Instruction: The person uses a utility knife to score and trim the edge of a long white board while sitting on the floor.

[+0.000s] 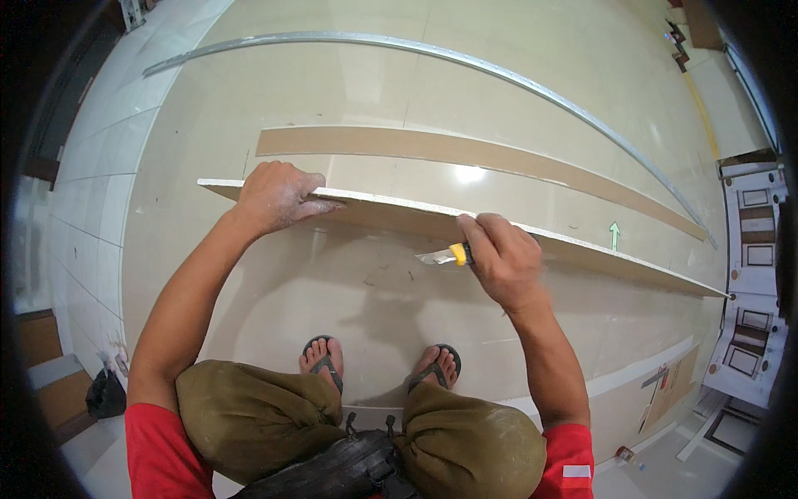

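Observation:
A long plasterboard strip (391,216) stands on its long edge across the floor in front of me. Its crumbly white cut edge faces up and its brown paper side faces me. Near its left end, my left hand (277,198) is closed round the top edge, with whitish dust on the fingers. My right hand (505,256) is wrapped round a utility knife (458,254) with a yellow and black body. The blade is out and points left, just on my side of the board. Fingers of that same hand also rest at the board's upper edge.
Beyond the board lies another brown plasterboard strip (465,151), and farther off a long metal profile (399,43). My sandalled feet are close below. White panels (752,233) stand at the right edge, more board pieces (669,391) lie lower right, and a black bag (105,393) sits left.

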The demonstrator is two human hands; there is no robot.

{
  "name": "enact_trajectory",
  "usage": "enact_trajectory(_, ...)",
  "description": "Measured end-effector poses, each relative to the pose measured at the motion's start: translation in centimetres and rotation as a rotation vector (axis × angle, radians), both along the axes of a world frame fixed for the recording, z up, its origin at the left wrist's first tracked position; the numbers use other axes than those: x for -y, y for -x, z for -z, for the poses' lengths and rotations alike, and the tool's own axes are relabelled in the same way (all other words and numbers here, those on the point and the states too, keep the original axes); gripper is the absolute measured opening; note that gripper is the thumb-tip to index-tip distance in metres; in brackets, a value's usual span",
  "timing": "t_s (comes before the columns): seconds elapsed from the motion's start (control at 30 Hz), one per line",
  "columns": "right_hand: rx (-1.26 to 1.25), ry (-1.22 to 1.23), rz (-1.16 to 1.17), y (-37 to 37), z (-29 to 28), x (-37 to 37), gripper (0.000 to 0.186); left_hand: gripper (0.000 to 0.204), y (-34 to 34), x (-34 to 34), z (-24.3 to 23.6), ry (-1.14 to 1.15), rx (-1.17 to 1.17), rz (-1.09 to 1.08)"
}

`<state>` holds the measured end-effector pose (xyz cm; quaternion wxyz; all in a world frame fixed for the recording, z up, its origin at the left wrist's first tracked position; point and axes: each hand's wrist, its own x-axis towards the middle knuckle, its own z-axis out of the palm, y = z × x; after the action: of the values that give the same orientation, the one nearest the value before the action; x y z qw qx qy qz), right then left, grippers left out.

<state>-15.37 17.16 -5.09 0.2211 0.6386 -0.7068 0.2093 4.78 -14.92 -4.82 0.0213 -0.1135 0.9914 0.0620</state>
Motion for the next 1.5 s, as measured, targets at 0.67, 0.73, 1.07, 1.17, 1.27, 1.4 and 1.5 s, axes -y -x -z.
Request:
enact_trajectory(0.67, 1.675, 0.366, 0.081, -8.4, 8.8, -0.8, 0.03, 0.049, 0.2, 0.3, 0.2, 0.071, 0.084, -0.004)
enact_trajectory(0.73, 1.685, 0.469, 0.156, -7.7, 9.7, -0.6, 0.032, 0.052, 0.3, 0.1, 0.2, 0.035, 0.051, -0.004)
enact_trajectory(1.07, 1.734, 0.564, 0.219, -8.0, 11.3, 2.1, 0.035, 0.051, 0.2, -0.1, -0.4, -0.018, 0.04, -0.043)
enact_trajectory(1.17, 1.722, 0.587, 0.164, -7.8, 11.5, 2.1, 0.035, 0.051, 0.4, -0.1, -0.3, -0.011, 0.046, -0.028)
enact_trajectory(1.27, 1.78, 0.579, 0.197, -8.2, 11.9, 2.4, 0.034, 0.051, 0.5, -0.1, -0.4, -0.008, 0.049, -0.023)
enact_trajectory(1.4, 1.732, 0.55, 0.155, -8.6, 12.5, 2.6, 0.032, 0.052, 0.2, 0.1, -0.5, -0.02, 0.043, -0.03)
enact_trajectory(1.5, 1.746, 0.56, 0.184, -8.0, 11.4, 2.3, 0.032, 0.05, 0.2, 0.1, -0.3, 0.002, 0.048, -0.009)
